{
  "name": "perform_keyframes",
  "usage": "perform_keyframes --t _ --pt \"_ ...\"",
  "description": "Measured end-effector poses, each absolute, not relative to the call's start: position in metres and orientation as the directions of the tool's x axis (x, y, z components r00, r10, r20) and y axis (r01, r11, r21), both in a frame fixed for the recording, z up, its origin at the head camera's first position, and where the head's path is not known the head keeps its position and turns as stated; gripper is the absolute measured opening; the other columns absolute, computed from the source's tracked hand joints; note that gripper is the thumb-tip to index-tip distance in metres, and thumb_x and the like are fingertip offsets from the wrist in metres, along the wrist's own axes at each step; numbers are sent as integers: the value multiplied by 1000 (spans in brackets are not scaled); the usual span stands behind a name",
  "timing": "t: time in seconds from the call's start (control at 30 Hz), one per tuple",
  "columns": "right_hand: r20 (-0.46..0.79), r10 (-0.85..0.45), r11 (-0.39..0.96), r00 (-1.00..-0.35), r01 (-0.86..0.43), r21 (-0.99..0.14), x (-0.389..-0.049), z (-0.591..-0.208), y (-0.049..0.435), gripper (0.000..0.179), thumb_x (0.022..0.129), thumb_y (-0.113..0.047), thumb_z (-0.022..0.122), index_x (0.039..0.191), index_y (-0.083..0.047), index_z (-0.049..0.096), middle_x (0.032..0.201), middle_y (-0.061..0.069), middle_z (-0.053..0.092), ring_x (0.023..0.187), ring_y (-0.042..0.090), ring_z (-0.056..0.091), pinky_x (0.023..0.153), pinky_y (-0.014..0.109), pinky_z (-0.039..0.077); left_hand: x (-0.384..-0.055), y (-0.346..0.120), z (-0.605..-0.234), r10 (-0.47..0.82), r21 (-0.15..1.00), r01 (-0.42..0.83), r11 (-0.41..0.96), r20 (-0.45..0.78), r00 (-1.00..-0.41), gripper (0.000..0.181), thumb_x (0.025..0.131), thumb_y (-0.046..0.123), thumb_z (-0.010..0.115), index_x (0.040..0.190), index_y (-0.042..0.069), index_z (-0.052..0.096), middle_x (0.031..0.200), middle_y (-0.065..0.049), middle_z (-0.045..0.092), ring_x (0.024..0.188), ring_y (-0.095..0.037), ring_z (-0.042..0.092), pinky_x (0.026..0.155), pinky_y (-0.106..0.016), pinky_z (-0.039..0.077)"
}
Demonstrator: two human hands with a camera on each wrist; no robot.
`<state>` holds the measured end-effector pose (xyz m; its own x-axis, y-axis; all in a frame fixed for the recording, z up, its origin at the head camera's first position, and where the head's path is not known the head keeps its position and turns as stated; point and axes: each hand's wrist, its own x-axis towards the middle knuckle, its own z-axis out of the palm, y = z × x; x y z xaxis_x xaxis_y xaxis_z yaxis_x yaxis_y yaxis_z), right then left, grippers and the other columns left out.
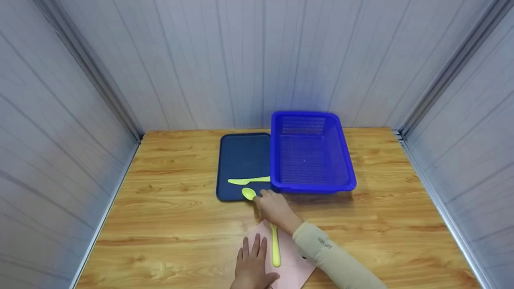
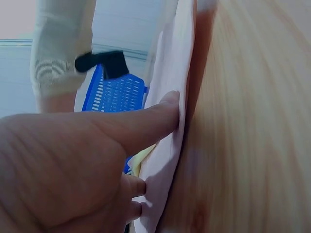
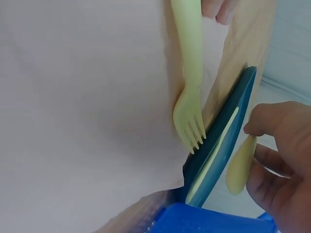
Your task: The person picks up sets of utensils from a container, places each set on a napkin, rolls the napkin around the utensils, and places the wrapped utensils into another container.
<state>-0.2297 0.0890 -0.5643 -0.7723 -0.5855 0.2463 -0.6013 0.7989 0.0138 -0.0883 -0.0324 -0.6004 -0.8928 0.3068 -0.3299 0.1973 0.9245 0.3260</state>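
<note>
My right hand pinches a yellow-green spoon, its bowl pointing away over the near edge of a dark blue tray. In the right wrist view the spoon hangs from thumb and fingers. My left hand rests on a pink sheet with its fingers spread. A yellow-green fork lies on the sheet beside that hand; its tines show in the right wrist view. On the tray lies a matching knife, its handle end hidden by the basket.
A blue plastic basket stands at the back right, overlapping the tray's right side. Panelled walls close in the wooden table at the back and both sides. My right forearm crosses over the pink sheet.
</note>
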Motion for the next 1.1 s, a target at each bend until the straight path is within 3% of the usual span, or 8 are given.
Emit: perform_keyframes --t 0.13,0.37,0.63,0.83,1.1 --pt "292 -534 819 -794 -571 -55 -213 -562 98 6 89 -13 65 90 -9 70 79 8 61 67 24 62 51 38 52 -88 -33 -600 301 341 184 922 -333 -893 104 75 63 71 153 9 29 158 -14 22 141 -47 13 107 -61 23" --pt "325 -391 861 -861 -467 -201 -177 -560 115 21 70 -2 72 90 -6 68 81 10 62 64 29 63 51 41 51 -87 -32 -600 303 320 198 926 -323 -896 104 74 64 70 153 10 29 158 -14 22 141 -47 14 107 -60 24" --pt "315 -167 875 -934 -288 -389 -146 -567 122 23 69 1 74 90 -4 69 83 12 65 62 29 63 50 43 50 -83 -32 -597 300 325 194 926 -316 -900 106 74 64 71 153 9 28 159 -14 19 142 -47 12 108 -60 23" --pt "253 -49 886 -966 -158 -435 -128 -576 121 26 69 -4 72 95 -4 69 72 8 58 57 26 59 48 41 48 -81 -33 -597 316 339 213 916 -286 -905 105 75 64 70 153 8 28 159 -15 19 141 -48 11 108 -60 22" --pt "245 21 876 -969 -101 -472 -124 -587 119 32 71 -5 74 102 -1 69 77 10 61 60 29 62 51 41 51 -82 -34 -599 320 314 226 922 -290 -902 104 76 64 69 153 9 26 159 -14 18 142 -46 10 109 -59 20"
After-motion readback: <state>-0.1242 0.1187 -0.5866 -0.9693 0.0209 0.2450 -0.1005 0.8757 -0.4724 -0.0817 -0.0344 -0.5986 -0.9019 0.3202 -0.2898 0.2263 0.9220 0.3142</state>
